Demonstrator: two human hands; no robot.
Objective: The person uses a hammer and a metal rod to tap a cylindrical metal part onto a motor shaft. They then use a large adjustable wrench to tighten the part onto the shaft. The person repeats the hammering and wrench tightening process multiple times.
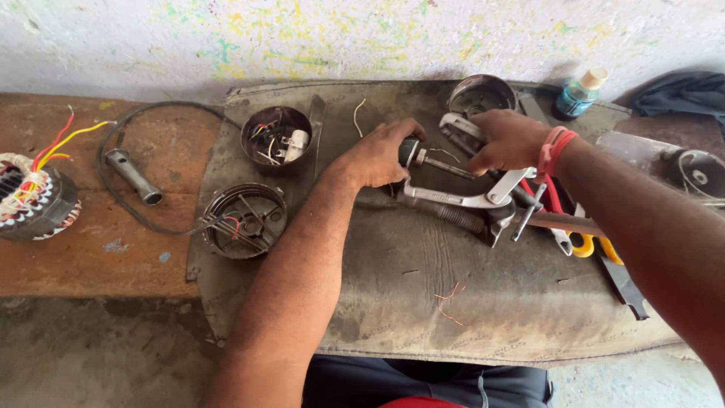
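Scanning from the left edge:
Stator (30,196): cut off by the frame edge; a ring of banded copper windings with red and yellow leads arching up.
Socket tube (133,176): dull grey metal cylinder lying on the worn wooden bench (83,257), ringed by a loop of black cable (143,113).
Mat (393,295): thick, grimy, cracked sheet draped over the bench, with loose copper wire scraps near its front edge.
End cover (244,220): round, dark, ribbed metal shell lying on the mat's left edge.
Cup housing (276,136): round rusty bowl holding wires and a small white part; its contents are hard to make out.
Left hand (377,157): fingers curled tight around the dark handle of a screwdriver (434,161), whose thin shaft points right; the handle is mostly hidden by the fingers.
Puller (468,198): silver metal arms with a threaded bar, lying on the mat just under both hands, partly covered by them.
Right hand (507,140): fingers bent down onto the tool pile at the screwdriver's tip; what it grips, if anything, I cannot tell. Red bands circle the wrist.
Metal cap (480,94): shiny round shell behind the right hand, its lower part hidden.
Bottle (580,92): small, blue-tinted, tan cap, upright by the paint-flecked wall; label too small to read.
Pliers (585,243): yellow handles, largely hidden beneath the forearm.
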